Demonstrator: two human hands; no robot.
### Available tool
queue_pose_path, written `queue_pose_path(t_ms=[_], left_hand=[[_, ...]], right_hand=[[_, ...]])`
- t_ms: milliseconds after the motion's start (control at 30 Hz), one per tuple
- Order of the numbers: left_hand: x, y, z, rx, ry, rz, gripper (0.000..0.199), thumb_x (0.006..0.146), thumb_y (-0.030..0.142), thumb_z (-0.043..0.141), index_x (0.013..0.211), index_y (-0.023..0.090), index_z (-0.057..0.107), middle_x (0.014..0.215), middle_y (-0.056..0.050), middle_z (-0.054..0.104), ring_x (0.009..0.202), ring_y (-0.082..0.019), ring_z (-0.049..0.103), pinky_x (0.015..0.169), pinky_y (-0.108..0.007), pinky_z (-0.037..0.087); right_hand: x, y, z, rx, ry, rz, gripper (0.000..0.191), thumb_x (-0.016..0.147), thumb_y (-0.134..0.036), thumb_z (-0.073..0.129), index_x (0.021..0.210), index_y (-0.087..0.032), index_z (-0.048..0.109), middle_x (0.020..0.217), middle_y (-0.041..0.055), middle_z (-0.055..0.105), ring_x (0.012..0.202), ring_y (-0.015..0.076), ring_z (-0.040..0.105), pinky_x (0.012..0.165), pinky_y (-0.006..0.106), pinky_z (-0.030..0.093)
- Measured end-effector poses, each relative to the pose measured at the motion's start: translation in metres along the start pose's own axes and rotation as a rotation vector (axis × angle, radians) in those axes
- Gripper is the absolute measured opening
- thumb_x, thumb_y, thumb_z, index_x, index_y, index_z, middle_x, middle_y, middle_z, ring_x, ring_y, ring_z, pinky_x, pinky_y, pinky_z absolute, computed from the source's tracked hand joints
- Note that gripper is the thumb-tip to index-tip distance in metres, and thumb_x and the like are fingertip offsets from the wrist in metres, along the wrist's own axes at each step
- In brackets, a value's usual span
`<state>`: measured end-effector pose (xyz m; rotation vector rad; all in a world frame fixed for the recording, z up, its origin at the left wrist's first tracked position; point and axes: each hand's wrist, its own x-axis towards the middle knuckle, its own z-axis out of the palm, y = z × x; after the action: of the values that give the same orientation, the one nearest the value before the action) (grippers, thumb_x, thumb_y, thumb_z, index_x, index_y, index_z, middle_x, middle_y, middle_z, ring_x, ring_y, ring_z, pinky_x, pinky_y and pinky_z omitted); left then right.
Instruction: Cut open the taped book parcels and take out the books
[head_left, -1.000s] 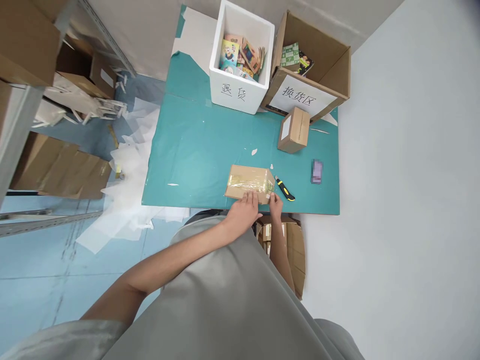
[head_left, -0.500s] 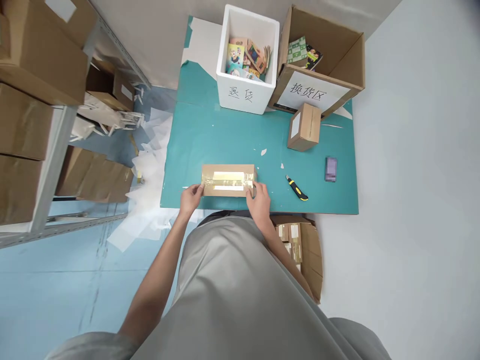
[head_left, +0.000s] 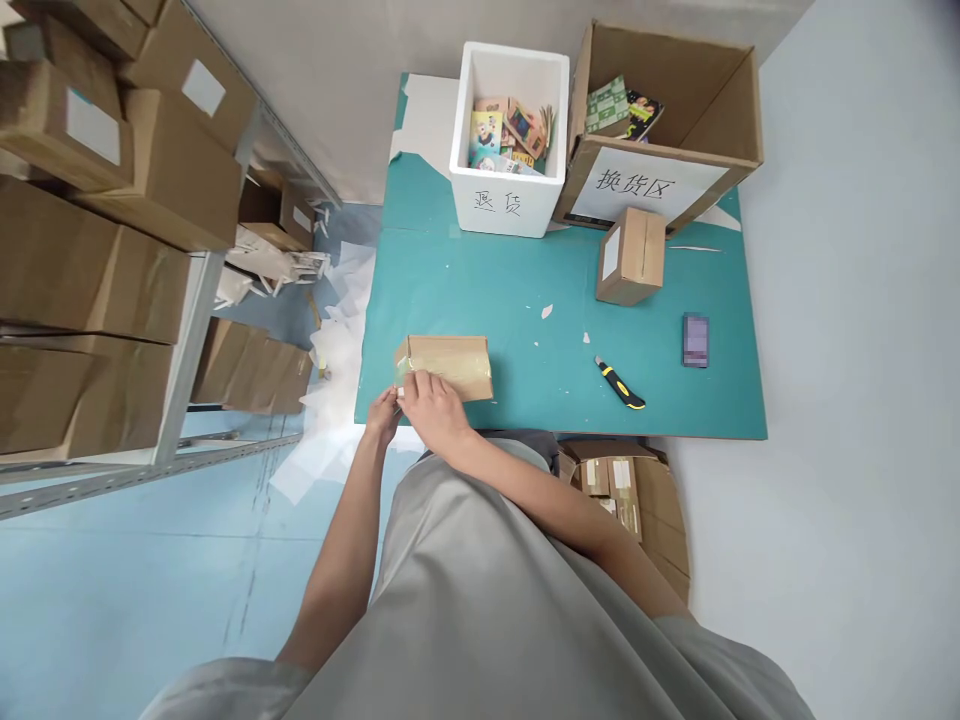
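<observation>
A small taped cardboard box [head_left: 457,365] lies at the front left of the teal table [head_left: 487,290]. My left hand [head_left: 383,415] is at the box's near left corner, its fingers pressed together. Right beside it, my right hand [head_left: 435,408] lies over the near left side of the box with its fingers bent and close together. Whatever the fingertips pinch at the corner is too small to make out. A black and yellow cutter [head_left: 620,384] rests on the table to the right.
At the back stand a white foam box [head_left: 510,205] and a large carton [head_left: 675,180]. A small carton [head_left: 631,258] and a phone-like object [head_left: 695,341] are on the right. Shelves with cartons [head_left: 172,160] rise at left; an open carton [head_left: 660,510] is below the table edge.
The box now shows a different face, without the white label strips. My right hand has moved from its right end to the left corner beside my left hand. The view has shifted.
</observation>
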<state>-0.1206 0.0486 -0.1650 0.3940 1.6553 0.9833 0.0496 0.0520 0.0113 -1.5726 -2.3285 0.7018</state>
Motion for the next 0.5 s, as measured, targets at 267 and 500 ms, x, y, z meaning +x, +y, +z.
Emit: queue_pose_path(t_ms=[267, 500], left_hand=[[-0.008, 0.015, 0.014, 0.004, -0.103, -0.001, 0.063, 0.071, 0.037, 0.096, 0.128, 0.018, 0.076, 0.137, -0.017, 0.076, 0.131, -0.029, 0.071, 0.110, -0.042, 0.058], [-0.020, 0.042, 0.079, 0.325, -0.249, 0.176, 0.054, 0.062, 0.035, 0.095, 0.109, 0.013, 0.082, 0.117, -0.017, 0.083, 0.112, -0.036, 0.079, 0.107, -0.050, 0.061]], right_hand=[[-0.042, 0.130, -0.017, 0.155, 0.231, 0.337, 0.039, 0.105, -0.037, 0.062, 0.140, -0.020, 0.069, 0.130, 0.0161, 0.070, 0.111, 0.0314, 0.072, 0.100, 0.045, 0.060], [-0.067, 0.241, -0.010, 0.487, 0.357, 0.598, 0.029, 0.092, -0.046, 0.069, 0.095, -0.018, 0.073, 0.098, 0.0115, 0.074, 0.090, 0.0264, 0.073, 0.091, 0.042, 0.062]])
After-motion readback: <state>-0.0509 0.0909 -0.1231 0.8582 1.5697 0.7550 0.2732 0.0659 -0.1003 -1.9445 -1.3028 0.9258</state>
